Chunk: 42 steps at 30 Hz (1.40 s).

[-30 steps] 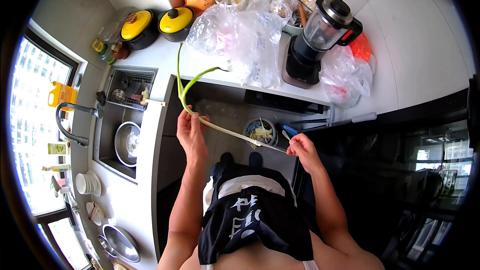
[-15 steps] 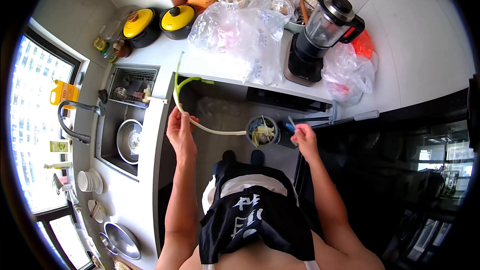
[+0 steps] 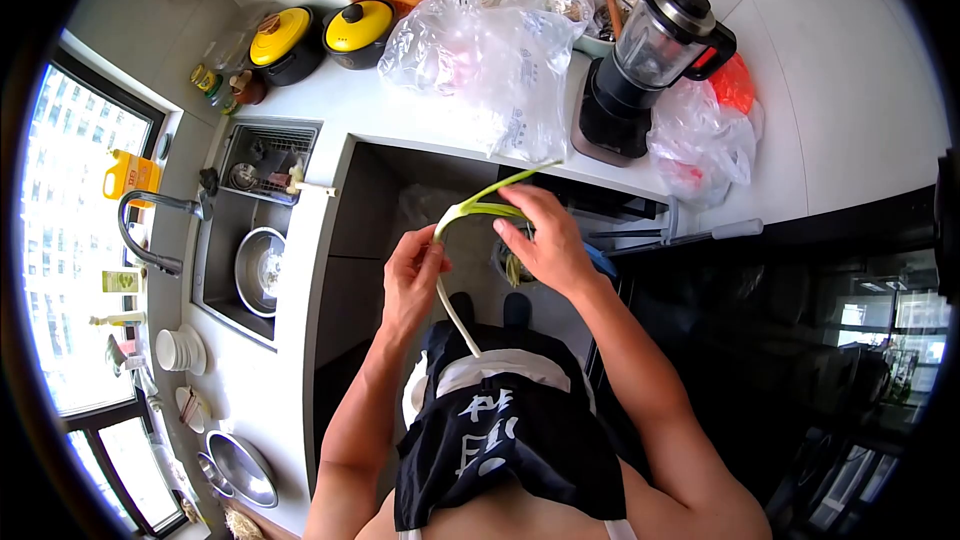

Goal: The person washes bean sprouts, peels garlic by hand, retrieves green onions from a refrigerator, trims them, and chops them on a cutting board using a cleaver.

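Note:
A long scallion (image 3: 453,305), white at the stem and green at the leaves, is bent across the space in front of me. My left hand (image 3: 412,275) is closed around it just below where the leaves fork. The white end hangs down towards my apron (image 3: 500,440). My right hand (image 3: 548,240) has its thumb and fingers around one of the green leaves, while another leaf points up and right above them. Beneath the right hand, a bin with vegetable scraps (image 3: 514,270) is partly hidden.
A sink (image 3: 225,270) with a metal bowl (image 3: 262,275) is at left. Along the back counter are two yellow-lidded pots (image 3: 360,28), plastic bags (image 3: 485,65) and a blender (image 3: 650,60). A glossy black surface (image 3: 760,340) fills the right side.
My left hand has brought the scallion right, with its white end now towards me. My right hand has moved left and up from beside the bin to the leaves; the small blue-handled tool no longer shows.

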Each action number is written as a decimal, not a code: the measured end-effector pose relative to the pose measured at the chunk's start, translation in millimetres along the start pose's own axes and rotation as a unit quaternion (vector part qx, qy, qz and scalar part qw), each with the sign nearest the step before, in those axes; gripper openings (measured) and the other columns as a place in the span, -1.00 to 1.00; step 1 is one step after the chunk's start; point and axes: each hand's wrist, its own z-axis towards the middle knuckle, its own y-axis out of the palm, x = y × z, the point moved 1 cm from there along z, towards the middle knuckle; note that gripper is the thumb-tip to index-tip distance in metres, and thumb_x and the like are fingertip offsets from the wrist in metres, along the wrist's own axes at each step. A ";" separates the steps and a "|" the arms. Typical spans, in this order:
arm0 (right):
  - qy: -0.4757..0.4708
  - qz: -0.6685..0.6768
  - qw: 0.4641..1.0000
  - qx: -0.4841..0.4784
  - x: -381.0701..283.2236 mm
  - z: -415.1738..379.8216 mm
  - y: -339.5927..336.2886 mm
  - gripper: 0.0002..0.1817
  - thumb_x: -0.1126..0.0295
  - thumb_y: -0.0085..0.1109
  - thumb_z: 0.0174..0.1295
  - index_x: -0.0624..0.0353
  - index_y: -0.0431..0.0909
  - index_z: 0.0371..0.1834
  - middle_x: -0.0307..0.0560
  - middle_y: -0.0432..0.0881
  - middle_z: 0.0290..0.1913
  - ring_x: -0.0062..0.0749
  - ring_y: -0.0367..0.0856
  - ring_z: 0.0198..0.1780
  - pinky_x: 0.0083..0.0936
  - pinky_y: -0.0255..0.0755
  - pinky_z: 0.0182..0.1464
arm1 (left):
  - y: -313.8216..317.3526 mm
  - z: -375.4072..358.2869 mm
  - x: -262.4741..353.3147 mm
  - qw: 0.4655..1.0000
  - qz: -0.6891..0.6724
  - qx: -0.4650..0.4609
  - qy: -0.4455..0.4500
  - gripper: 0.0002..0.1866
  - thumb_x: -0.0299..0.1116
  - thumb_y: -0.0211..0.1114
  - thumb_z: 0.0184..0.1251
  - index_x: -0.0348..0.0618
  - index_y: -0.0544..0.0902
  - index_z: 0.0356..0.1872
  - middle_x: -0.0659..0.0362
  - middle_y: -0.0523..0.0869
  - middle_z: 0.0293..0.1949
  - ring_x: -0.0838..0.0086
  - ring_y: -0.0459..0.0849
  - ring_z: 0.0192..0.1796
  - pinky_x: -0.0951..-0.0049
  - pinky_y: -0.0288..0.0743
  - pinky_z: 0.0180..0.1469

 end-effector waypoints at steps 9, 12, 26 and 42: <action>0.061 0.155 0.981 -0.100 -0.2 -0.2 -8.2 -0.73 0.55 0.22 0.33 0.34 0.56 0.08 -0.01 0.68 -0.18 -0.40 0.67 -0.24 -0.48 0.51 -0.20 | 2.3 7.0 25.7 0.988 0.144 -0.023 0.041 -0.68 -0.35 0.25 0.48 -0.25 0.61 0.15 0.24 0.60 -0.39 0.66 0.47 -0.42 0.57 0.39 -0.36; 0.100 0.179 0.971 -0.126 7.8 -4.8 -17.3 -0.77 0.51 0.24 0.30 0.31 0.57 0.00 0.08 0.68 -0.21 -0.17 0.68 -0.26 -0.39 0.53 -0.19 | 2.6 3.3 37.8 0.984 0.172 -0.024 0.042 -0.69 -0.32 0.27 0.49 -0.25 0.65 0.13 0.27 0.57 -0.45 0.66 0.41 -0.43 0.55 0.32 -0.39; 0.024 -0.011 0.985 -0.170 1.5 -15.4 -40.1 -0.86 0.42 0.21 0.29 0.26 0.59 -0.19 0.04 0.69 -0.31 0.02 0.68 -0.33 -0.25 0.53 -0.33 | 7.1 -0.2 54.3 0.964 0.227 -0.109 0.085 -0.68 -0.33 0.29 0.46 -0.27 0.65 0.11 0.04 0.71 -0.32 0.47 0.61 -0.40 0.45 0.48 -0.34; 0.205 0.197 0.956 0.071 20.5 -41.0 -47.0 -0.87 0.42 0.15 0.41 0.22 0.62 -0.12 -0.37 0.45 -0.50 -0.75 0.36 -0.46 -0.71 0.23 -0.45 | 19.2 4.8 39.4 0.965 0.228 -0.107 0.073 -0.77 -0.35 0.29 0.46 -0.31 0.71 -0.06 0.25 0.58 -0.50 0.63 0.46 -0.46 0.51 0.35 -0.41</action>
